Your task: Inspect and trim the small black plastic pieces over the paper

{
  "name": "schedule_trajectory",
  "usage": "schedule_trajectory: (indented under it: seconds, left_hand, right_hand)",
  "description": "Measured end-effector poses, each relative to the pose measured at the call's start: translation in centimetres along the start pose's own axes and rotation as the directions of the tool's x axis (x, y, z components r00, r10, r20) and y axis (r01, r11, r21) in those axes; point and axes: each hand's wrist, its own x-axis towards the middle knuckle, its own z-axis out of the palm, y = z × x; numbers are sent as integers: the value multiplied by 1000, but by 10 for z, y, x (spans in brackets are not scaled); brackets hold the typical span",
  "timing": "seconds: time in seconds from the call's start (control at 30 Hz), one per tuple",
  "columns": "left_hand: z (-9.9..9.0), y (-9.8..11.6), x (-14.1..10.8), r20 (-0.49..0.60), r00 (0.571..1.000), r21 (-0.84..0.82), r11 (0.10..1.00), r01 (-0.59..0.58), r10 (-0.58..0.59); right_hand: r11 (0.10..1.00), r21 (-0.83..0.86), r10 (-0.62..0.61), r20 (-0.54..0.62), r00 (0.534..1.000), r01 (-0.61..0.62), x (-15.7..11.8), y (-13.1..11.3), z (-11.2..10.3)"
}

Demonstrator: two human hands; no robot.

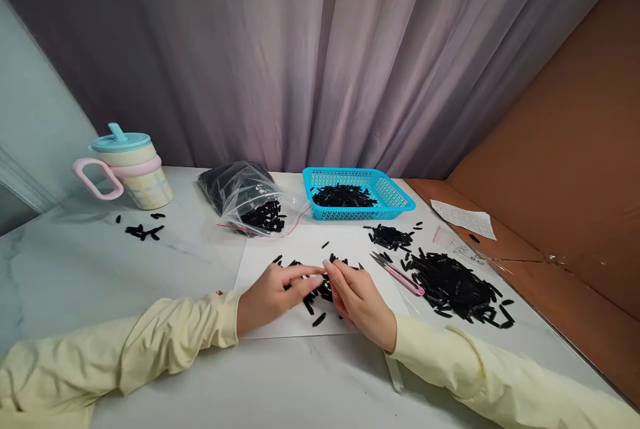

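Note:
My left hand point(277, 292) and my right hand point(361, 296) meet over a white sheet point(263, 324) on the table. The left thumb and index finger are pinched together, their tips touching the right fingers. My right hand is also closed in a pinch; any small piece between the fingertips is hidden. Small, slim black pieces point(319, 320) are scattered on the sheet under and around both hands. A thin dark point shows just beyond the right knuckles, and a pale strip point(394, 372) sticks out below the right wrist; I cannot tell whether they belong together.
Pink-handled thread snips point(400, 276) lie right of the sheet, beside a large heap of black pieces point(455, 286) and a smaller pile point(391, 237). Behind are a blue basket point(359, 214) and a clear zip bag point(235, 199), both holding black pieces. A lidded cup point(145, 182) stands left.

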Motion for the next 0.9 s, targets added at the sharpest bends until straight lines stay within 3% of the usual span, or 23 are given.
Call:
schedule_trajectory:
  seconds: [0.07, 0.1, 0.27, 0.4, 0.63, 0.8, 0.9]
  left_hand:
    - [2, -3, -8, 19, 994, 157, 981, -111, 109]
    - [3, -6, -10, 33, 986, 204, 964, -168, 165]
    - [4, -16, -10, 47, 912, 307, 863, -401, 407]
    - [4, -18, -10, 14, 859, 403, 783, -474, 512]
    - [5, -17, -10, -56, 827, 478, 742, -470, 560]
    - [3, -14, -10, -88, 881, 442, 811, -383, 464]
    - [2, -13, -11, -61, 895, 381, 839, -388, 442]
  right_hand:
    - [942, 266, 182, 109, 977, -205, -7, -4, 2]
    - [906, 335, 216, 155, 964, -257, -10, -6, 3]
    - [852, 423, 216, 256, 942, -310, -15, -8, 2]
    - [827, 450, 217, 298, 930, -337, -11, -7, 2]
    - [757, 532, 213, 346, 914, -378, -8, -2, 1]
    - [774, 524, 163, 377, 912, -355, -6, 0, 1]
    - [776, 539, 141, 357, 924, -327, -5, 1, 1]
